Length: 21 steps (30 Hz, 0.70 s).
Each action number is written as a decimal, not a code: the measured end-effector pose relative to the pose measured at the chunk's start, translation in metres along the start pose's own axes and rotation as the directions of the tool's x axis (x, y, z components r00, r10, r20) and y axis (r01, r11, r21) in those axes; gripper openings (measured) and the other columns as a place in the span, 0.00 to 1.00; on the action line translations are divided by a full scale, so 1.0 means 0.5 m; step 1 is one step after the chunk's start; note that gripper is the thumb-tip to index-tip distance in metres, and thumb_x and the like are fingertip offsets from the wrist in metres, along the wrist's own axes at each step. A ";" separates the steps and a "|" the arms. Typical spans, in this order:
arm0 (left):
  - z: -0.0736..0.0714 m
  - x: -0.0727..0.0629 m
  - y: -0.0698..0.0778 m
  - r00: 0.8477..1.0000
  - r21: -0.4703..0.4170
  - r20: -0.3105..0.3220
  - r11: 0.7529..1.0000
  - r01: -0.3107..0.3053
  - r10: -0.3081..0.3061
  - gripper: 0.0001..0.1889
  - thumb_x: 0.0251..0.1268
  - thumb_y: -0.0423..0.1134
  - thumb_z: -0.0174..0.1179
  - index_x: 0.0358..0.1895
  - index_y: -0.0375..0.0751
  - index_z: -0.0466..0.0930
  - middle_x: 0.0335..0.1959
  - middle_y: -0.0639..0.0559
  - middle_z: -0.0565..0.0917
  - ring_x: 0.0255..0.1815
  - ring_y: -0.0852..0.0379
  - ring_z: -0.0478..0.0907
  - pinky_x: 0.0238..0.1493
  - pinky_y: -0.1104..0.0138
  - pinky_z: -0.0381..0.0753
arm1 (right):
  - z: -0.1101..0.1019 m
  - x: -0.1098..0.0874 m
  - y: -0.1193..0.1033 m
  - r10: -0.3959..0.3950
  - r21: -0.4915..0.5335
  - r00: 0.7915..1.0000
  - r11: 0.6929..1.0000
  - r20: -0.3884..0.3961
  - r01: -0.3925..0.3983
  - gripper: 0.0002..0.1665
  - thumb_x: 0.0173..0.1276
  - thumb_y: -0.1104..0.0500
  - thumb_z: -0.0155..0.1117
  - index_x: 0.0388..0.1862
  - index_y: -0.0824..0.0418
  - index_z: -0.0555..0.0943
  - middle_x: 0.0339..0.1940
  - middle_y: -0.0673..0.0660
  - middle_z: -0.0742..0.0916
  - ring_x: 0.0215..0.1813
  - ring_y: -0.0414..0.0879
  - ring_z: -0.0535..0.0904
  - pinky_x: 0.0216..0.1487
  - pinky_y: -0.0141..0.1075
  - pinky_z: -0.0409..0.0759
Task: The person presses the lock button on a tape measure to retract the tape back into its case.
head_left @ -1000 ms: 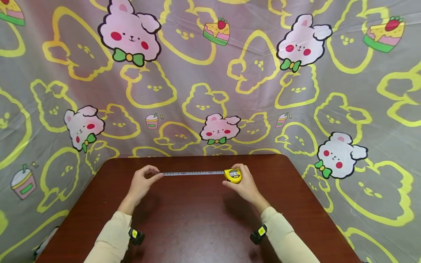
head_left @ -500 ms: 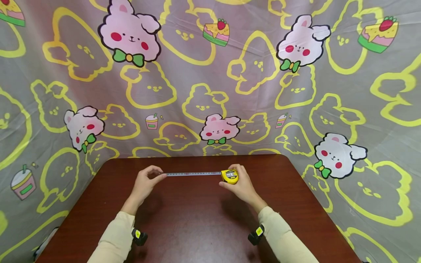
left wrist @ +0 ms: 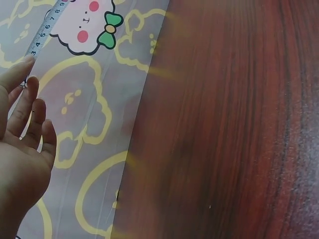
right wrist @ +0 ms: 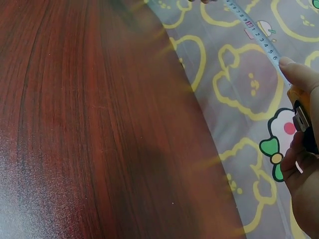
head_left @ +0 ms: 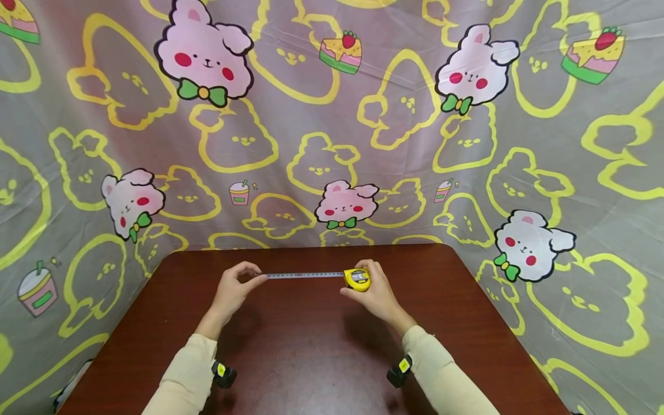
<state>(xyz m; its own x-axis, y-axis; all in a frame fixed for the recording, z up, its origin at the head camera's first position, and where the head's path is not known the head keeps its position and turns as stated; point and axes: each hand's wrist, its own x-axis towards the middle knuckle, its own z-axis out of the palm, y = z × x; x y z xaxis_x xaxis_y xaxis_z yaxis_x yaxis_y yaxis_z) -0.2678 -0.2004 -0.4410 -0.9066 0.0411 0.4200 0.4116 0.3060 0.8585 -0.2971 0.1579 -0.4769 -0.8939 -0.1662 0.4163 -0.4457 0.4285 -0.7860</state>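
A yellow tape measure (head_left: 357, 279) with a dark label is gripped in my right hand (head_left: 381, 294), thumb along its near side. From its left side a pale measuring blade (head_left: 306, 275) runs straight across to my left hand (head_left: 232, 293), whose thumb and index finger pinch the free end. The blade hangs level above the table. In the left wrist view, the left hand (left wrist: 25, 144) pinches the tip below the low numbers, the other fingers loosely bent. The right wrist view has the case (right wrist: 299, 107) partly hidden by the right hand (right wrist: 304, 174).
The dark red-brown wooden table (head_left: 311, 357) lies below both hands, its far corners rounded. A grey curtain (head_left: 394, 219) with cartoon rabbits hangs along the back and sides. Each wrist wears a small black camera, such as the left wrist's camera (head_left: 224, 374).
Both hands have drawn closer together, the left moving right and the right moving left. The exposed stretch of the tape measure's blade has become shorter.
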 end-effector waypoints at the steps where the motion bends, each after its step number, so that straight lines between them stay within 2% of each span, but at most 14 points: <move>1: 0.002 0.002 -0.008 1.000 -0.002 -0.001 1.000 0.005 -0.005 0.12 0.65 0.30 0.72 0.44 0.24 0.81 0.37 0.37 0.84 0.38 0.56 0.79 0.41 0.69 0.75 | 0.001 0.000 0.000 0.002 0.001 1.000 1.000 0.001 -0.002 0.38 0.52 0.53 0.88 0.55 0.54 0.73 0.50 0.54 0.75 0.50 0.50 0.76 0.47 0.40 0.80; 8: 0.016 0.016 -0.071 1.000 0.001 -0.015 1.000 0.005 -0.005 0.11 0.63 0.32 0.74 0.43 0.30 0.83 0.36 0.41 0.84 0.39 0.55 0.79 0.42 0.67 0.74 | 0.007 0.001 0.000 0.009 0.017 1.000 1.000 0.016 -0.009 0.40 0.53 0.52 0.87 0.58 0.60 0.73 0.50 0.54 0.75 0.51 0.51 0.76 0.48 0.40 0.82; 13: 0.023 0.018 -0.071 1.000 -0.032 -0.010 0.999 0.017 -0.018 0.12 0.62 0.36 0.76 0.42 0.34 0.84 0.36 0.46 0.84 0.39 0.57 0.78 0.43 0.64 0.74 | 0.017 0.001 -0.006 0.010 0.017 1.000 1.000 0.027 -0.010 0.41 0.53 0.51 0.87 0.59 0.61 0.72 0.50 0.54 0.75 0.51 0.51 0.76 0.47 0.39 0.81; 17: 0.033 0.020 -0.066 1.000 -0.042 -0.004 0.999 0.005 -0.005 0.13 0.62 0.36 0.76 0.42 0.31 0.84 0.35 0.46 0.84 0.38 0.57 0.78 0.43 0.65 0.74 | 0.027 0.003 -0.009 -0.002 0.022 1.000 1.000 0.024 0.001 0.40 0.53 0.51 0.87 0.58 0.58 0.72 0.50 0.53 0.75 0.51 0.51 0.76 0.47 0.41 0.82; 21: 0.041 0.024 -0.065 1.000 -0.045 -0.001 0.999 -0.007 0.007 0.12 0.62 0.36 0.76 0.41 0.34 0.84 0.35 0.46 0.84 0.38 0.56 0.78 0.42 0.66 0.74 | 0.033 0.003 -0.013 0.000 0.031 1.000 1.000 0.028 -0.001 0.40 0.54 0.50 0.86 0.59 0.58 0.72 0.51 0.53 0.75 0.52 0.51 0.76 0.47 0.41 0.82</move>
<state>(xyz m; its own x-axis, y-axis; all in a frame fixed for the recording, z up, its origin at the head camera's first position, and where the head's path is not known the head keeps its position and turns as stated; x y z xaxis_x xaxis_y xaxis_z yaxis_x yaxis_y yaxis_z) -0.2939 -0.1904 -0.4698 -0.9037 0.0422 0.4262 0.4216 0.2624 0.8680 -0.2965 0.1401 -0.4788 -0.8948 -0.1913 0.4035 -0.4464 0.4005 -0.8002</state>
